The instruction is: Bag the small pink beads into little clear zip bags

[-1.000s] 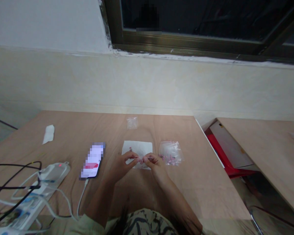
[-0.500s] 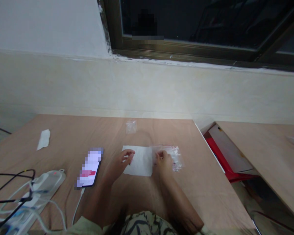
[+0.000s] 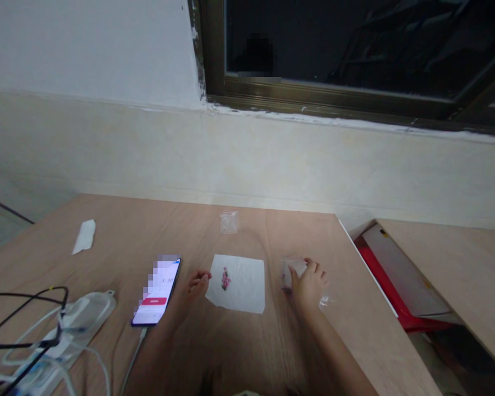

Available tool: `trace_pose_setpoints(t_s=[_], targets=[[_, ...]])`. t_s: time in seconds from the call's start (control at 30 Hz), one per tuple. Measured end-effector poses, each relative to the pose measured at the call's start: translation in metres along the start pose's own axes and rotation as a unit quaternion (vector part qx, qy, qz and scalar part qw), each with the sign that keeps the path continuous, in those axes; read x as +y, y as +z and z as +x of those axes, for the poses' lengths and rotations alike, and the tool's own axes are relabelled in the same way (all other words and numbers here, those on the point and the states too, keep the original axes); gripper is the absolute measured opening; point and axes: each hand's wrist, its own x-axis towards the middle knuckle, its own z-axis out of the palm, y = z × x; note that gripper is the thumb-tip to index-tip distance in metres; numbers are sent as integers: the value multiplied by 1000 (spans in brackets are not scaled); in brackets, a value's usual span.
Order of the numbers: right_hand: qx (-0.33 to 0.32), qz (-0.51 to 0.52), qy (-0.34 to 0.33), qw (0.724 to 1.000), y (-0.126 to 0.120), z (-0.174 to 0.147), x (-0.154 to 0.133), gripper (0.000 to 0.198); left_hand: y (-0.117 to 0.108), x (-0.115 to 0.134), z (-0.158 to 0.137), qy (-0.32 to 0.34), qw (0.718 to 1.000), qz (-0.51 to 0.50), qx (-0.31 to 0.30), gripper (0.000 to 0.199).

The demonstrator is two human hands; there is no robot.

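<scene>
A white paper sheet [image 3: 245, 294] lies flat between my hands, with a small cluster of pink flower-like pieces [image 3: 225, 279] on its left part. Just left of the sheet is my left hand [image 3: 198, 283], its fingers curled in; whatever they may hold is hidden. My right hand [image 3: 310, 289] rests over clear plastic zip bags [image 3: 287, 269] to the right of the paper. Its thumb and fingers are spread apart, covering much of the bags.
Farther back lies another small clear bag [image 3: 229, 221]. On the left are a lit phone [image 3: 159, 291] with a cable, a power strip [image 3: 84, 313] with tangled cords, and a torn white paper piece [image 3: 84, 236]. A second table [image 3: 449, 253] stands right, across a gap.
The pink pieces now show on the paper. My left hand has drawn back off the sheet and curled; my right hand has moved right and spread over the bags. The view has shifted slightly.
</scene>
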Motion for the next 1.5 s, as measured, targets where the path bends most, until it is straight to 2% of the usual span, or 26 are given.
trace_pose_setpoints(t_s=[0.1, 0.17, 0.23, 0.33, 0.43, 0.57, 0.77, 0.97, 1.13, 1.27, 1.3, 1.33, 1.43, 1.47, 1.5], targets=[[-36, 75, -80, 993, 0, 5, -36, 30, -1, -8, 8, -6, 1000, 2, 1, 26], [-94, 118, -160, 975, 9, 7, -73, 28, 2, -13, 14, 5, 1000, 6, -8, 25], [-143, 130, -227, 954, 24, 11, -112, 35, 7, -15, 20, 29, 999, 10, -19, 23], [-183, 103, -269, 940, 51, 20, -161, 42, 11, -15, 25, 69, 997, 8, -43, 19], [-196, 71, -274, 939, 72, 32, -185, 32, 13, -14, 28, 78, 995, 34, -50, 18], [-183, 54, -278, 941, 83, 39, -186, 27, 13, -18, 32, 67, 993, 73, -60, 19], [-163, 94, -289, 939, 83, 32, -169, 21, 16, -29, 33, 87, 988, 99, -78, 20], [-189, 119, -272, 936, 81, 33, -166, 22, 15, -12, 15, 109, 990, 73, -60, 18], [-183, 233, -205, 933, 75, 36, -166, 23, 11, -3, 3, 98, 992, 61, -42, 16], [-179, 314, -145, 921, 52, 32, -151, 19, 9, -9, 1, 66, 997, 11, -32, 20], [-189, 371, -120, 901, 43, 28, -143, 18, 9, -9, 2, 54, 998, -7, -29, 23], [-214, 441, -99, 866, 32, 22, -134, 16, 9, -8, 3, 45, 998, -25, -20, 27], [-376, 588, -94, 710, 4, -1, -103, 17, 12, -1, 7, 53, 996, -72, -29, 33], [-423, 608, -94, 665, -2, -10, -92, 17, 13, 3, 7, 64, 994, -74, -38, 31], [-457, 619, -82, 634, -6, -18, -81, 17, 15, 6, 7, 75, 993, -72, -52, 28]])
